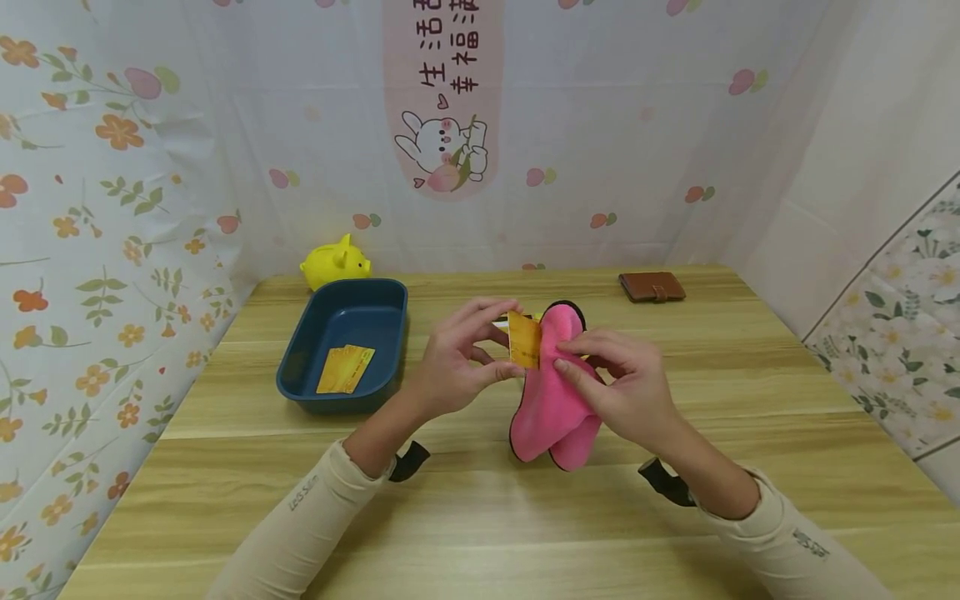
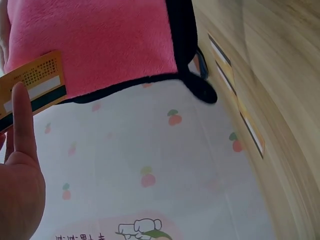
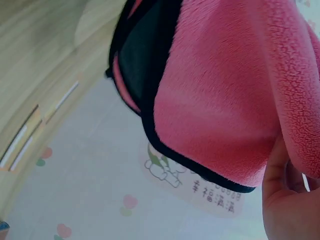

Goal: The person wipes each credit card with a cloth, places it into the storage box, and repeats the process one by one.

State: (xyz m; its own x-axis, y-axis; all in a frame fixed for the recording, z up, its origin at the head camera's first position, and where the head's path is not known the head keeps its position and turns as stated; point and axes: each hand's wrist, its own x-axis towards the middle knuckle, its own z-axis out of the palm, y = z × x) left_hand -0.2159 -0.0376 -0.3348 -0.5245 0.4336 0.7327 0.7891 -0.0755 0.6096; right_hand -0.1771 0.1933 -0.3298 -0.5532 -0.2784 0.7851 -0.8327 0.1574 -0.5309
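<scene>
Between thumb and fingers, my left hand (image 1: 459,362) pinches a gold card (image 1: 525,340) by its left side. The card's right edge meets a pink fleece cloth (image 1: 547,417) with black edging. My right hand (image 1: 630,379) grips the cloth's upper part, and its lower part hangs in folds over the table. In the left wrist view, the card's back (image 2: 47,82) shows a dark stripe and small print, with one finger lying across it. The right wrist view has the right hand (image 3: 290,212) pinching a fold; some of its fingers are hidden.
On the left, a dark blue tub (image 1: 337,406) holds gold cards (image 1: 345,369). Behind it stands a yellow piggy bank (image 1: 335,265). A brown wallet (image 1: 652,287) lies at the back right. Several more cards (image 2: 252,135) lie on the wooden table beyond the cloth.
</scene>
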